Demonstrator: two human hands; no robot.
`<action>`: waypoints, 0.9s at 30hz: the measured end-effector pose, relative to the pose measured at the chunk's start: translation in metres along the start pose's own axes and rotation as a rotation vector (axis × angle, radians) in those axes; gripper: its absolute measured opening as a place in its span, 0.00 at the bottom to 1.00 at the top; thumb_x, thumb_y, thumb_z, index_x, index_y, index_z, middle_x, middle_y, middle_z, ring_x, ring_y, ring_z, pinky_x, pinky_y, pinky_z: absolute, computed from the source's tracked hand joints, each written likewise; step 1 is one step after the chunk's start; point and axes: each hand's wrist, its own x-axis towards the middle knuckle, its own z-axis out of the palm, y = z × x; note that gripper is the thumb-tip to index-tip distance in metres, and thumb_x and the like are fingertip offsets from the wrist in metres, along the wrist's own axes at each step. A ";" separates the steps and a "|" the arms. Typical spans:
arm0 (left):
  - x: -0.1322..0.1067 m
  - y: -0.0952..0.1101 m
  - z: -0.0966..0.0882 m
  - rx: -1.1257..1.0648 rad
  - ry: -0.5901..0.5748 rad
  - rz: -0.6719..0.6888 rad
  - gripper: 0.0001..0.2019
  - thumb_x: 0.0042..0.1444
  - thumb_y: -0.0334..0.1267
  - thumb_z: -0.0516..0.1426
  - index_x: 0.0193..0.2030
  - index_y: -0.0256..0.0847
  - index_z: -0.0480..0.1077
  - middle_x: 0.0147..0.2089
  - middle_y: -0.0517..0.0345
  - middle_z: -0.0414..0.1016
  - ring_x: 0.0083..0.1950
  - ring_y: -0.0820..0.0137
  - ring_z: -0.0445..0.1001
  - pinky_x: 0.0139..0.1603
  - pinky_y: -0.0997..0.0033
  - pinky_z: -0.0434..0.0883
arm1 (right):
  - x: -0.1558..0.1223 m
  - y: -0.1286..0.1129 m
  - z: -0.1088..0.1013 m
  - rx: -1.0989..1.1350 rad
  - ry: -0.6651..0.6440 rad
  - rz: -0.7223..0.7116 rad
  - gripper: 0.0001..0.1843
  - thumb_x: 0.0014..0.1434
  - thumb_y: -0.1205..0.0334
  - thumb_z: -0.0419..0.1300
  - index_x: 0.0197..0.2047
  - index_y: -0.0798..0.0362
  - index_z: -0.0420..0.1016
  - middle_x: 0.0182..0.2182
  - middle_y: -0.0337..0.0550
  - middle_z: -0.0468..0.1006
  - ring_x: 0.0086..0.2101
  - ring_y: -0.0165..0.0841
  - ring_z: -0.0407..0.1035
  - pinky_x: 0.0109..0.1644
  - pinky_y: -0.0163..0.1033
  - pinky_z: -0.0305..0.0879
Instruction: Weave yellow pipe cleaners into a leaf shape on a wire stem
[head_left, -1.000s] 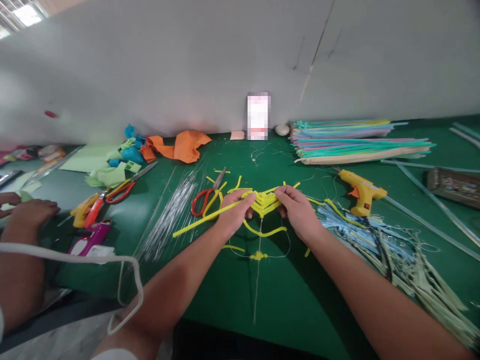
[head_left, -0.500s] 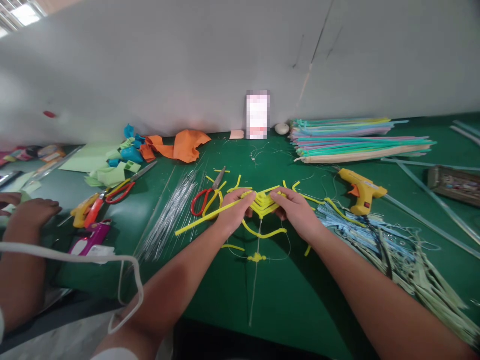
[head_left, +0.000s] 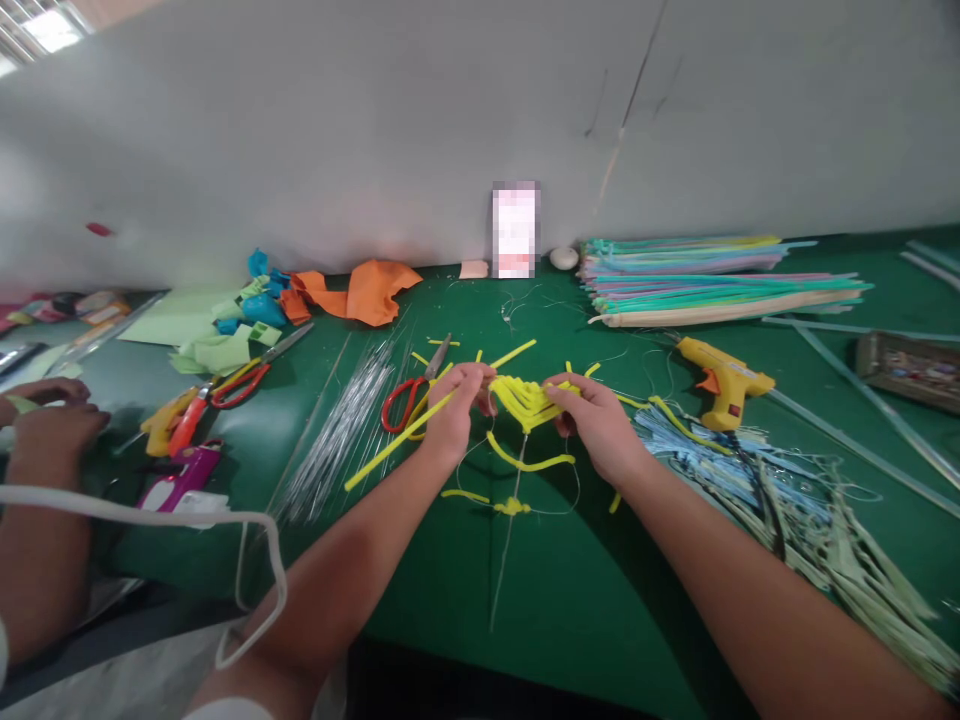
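Note:
My left hand point(head_left: 452, 408) pinches a long yellow pipe cleaner point(head_left: 390, 447), which slants past the fingers on both sides. Between my hands is a V-shaped piece of stacked yellow pipe cleaners point(head_left: 525, 402) on a thin wire stem point(head_left: 501, 570). My right hand point(head_left: 596, 418) grips this piece by its right edge, its fingertips partly hidden behind it. Lower on the stem sits a small yellow knot point(head_left: 512, 507), with a curved yellow strip point(head_left: 531, 465) above it. Red-handled scissors point(head_left: 409, 403) lie left of my left hand, among short yellow offcuts.
A yellow glue gun point(head_left: 724, 380) lies at right, near blue and green strands point(head_left: 757, 490). Pipe cleaner bundles point(head_left: 720, 290) and a phone point(head_left: 516, 230) are at the back. Thin wires point(head_left: 337, 430) lie left; another person's hands point(head_left: 60, 415) are farther left.
My left hand has turned upward and come off the V-shaped piece's left edge. The long pipe cleaner now sticks out beyond its fingers at upper right. The stem's lower end has swung slightly left.

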 end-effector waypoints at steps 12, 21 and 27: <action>0.006 0.002 -0.003 -0.045 0.125 -0.055 0.19 0.62 0.49 0.53 0.44 0.35 0.76 0.30 0.52 0.78 0.21 0.76 0.70 0.24 0.74 0.66 | 0.007 -0.001 -0.007 0.057 0.193 0.004 0.10 0.47 0.55 0.65 0.31 0.52 0.74 0.14 0.31 0.65 0.15 0.25 0.58 0.20 0.33 0.51; 0.007 -0.005 -0.005 -0.070 0.191 0.004 0.20 0.63 0.51 0.51 0.30 0.39 0.71 0.23 0.58 0.71 0.21 0.77 0.68 0.23 0.75 0.65 | 0.009 0.003 -0.009 0.077 0.189 -0.004 0.11 0.47 0.54 0.65 0.31 0.51 0.74 0.19 0.35 0.69 0.19 0.28 0.63 0.22 0.35 0.57; 0.008 -0.004 -0.005 -0.125 0.291 0.005 0.19 0.63 0.50 0.51 0.29 0.39 0.68 0.22 0.60 0.69 0.19 0.77 0.66 0.22 0.75 0.63 | 0.011 0.006 -0.011 0.114 0.193 -0.011 0.11 0.46 0.55 0.67 0.31 0.51 0.75 0.22 0.36 0.72 0.21 0.28 0.65 0.25 0.35 0.60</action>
